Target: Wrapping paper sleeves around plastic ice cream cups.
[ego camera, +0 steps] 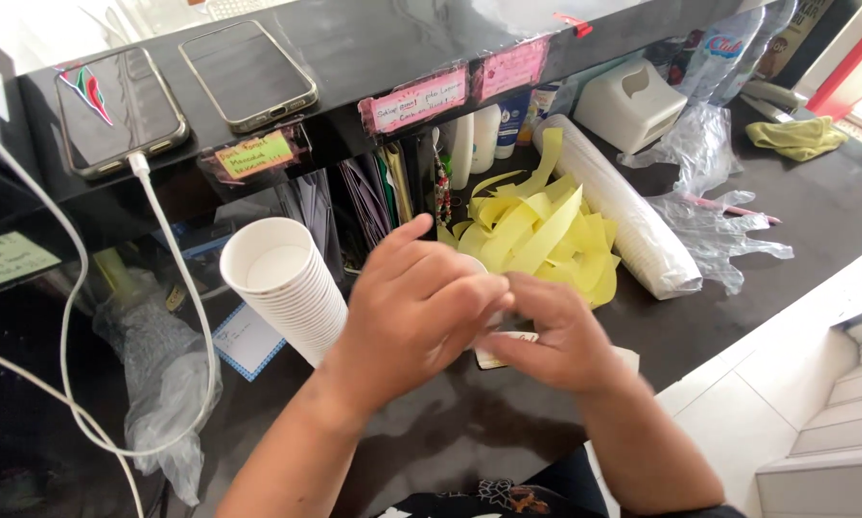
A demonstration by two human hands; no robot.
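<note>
A: Fingers first. Our left hand [413, 312] is curled, fingers bunched round a small white thing, prob. a cup [496, 331], mostly hidden. Right hand [557, 331] has fingertips pinched together at the same spot, touching the left's. What exactly they pinch, we can't tell; it's blurred.

B: Pose?

A: Both forearms come up from the bottom edge and meet mid-frame, w/ the left wrist bent in and the right palm down. Hands sit just above the dark counter [795, 221].

B: Materials round them?

A: Behind the hands is a heap of yellow strips [538, 230], flat, curly, papery. Left of us, a cup stack [287, 288], white, ribbed by its rims, lying tilted w/ the mouth up. Right of the strips is a longer stack [623, 211] in a clear sleeve, lying flat. Crinkly plastic gloves [714, 230] are beyond it, and a yellow cloth [797, 136] further back.

B: Shelf?

A: Glossy black, w/ two phones [248, 72] face up, one on a white cable [177, 249].
</note>
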